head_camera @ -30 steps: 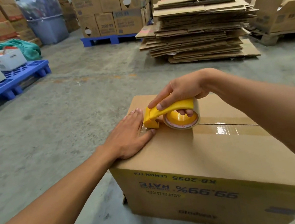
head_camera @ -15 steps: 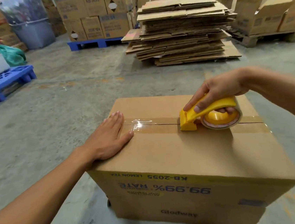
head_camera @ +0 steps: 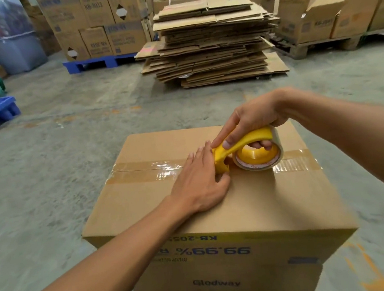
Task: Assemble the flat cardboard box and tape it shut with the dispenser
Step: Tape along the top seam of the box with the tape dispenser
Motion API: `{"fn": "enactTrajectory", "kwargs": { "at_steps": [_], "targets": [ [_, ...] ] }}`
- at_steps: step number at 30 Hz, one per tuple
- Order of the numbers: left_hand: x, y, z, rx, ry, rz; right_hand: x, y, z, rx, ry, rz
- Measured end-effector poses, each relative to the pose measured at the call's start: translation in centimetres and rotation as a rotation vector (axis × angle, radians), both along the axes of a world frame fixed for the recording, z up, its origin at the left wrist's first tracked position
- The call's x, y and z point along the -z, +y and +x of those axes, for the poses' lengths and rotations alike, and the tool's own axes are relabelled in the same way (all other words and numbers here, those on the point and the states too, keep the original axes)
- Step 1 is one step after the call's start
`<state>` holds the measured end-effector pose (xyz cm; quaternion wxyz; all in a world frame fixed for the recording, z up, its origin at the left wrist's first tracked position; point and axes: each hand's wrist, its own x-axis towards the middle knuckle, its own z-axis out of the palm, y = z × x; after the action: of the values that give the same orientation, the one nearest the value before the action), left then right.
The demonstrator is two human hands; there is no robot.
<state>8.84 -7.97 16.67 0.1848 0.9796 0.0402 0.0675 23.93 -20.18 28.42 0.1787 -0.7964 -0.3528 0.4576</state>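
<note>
Both hands work mid-frame: right hand (head_camera: 252, 119) grips the dispenser (head_camera: 246, 150); left hand (head_camera: 199, 180) lies flat, released, on the box (head_camera: 241, 206). Next, I'd tear the tape (head_camera: 146, 172).

Half a second ago the left hand (head_camera: 199, 182) lay flat near the box's (head_camera: 217, 209) left edge; now it sits mid-frame, fingers (head_camera: 201, 155) touching the yellow tape dispenser's (head_camera: 246, 151) front. The dispenser, gripped by the right hand (head_camera: 254, 116), has shifted left from the box's right side toward the seam's middle.
</note>
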Motion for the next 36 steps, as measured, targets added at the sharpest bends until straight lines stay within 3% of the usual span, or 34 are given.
{"fn": "enactTrajectory", "kwargs": {
  "at_steps": [8,16,31,36],
  "targets": [
    [0.2,-0.2,0.1,-0.039,0.031,0.056,-1.0,-2.8,1.5,-0.023,0.001,-0.044],
    [1.1,0.3,0.6,0.061,0.047,0.188,-1.8,-15.4,3.7,0.227,0.062,-0.075],
    [0.9,0.1,0.9,0.056,0.059,0.192,-0.7,-16.0,3.9,0.166,0.026,-0.036],
    [-0.1,-0.9,1.2,0.037,0.167,0.288,-0.4,-16.0,4.2,0.156,0.034,-0.029]
  ]
}}
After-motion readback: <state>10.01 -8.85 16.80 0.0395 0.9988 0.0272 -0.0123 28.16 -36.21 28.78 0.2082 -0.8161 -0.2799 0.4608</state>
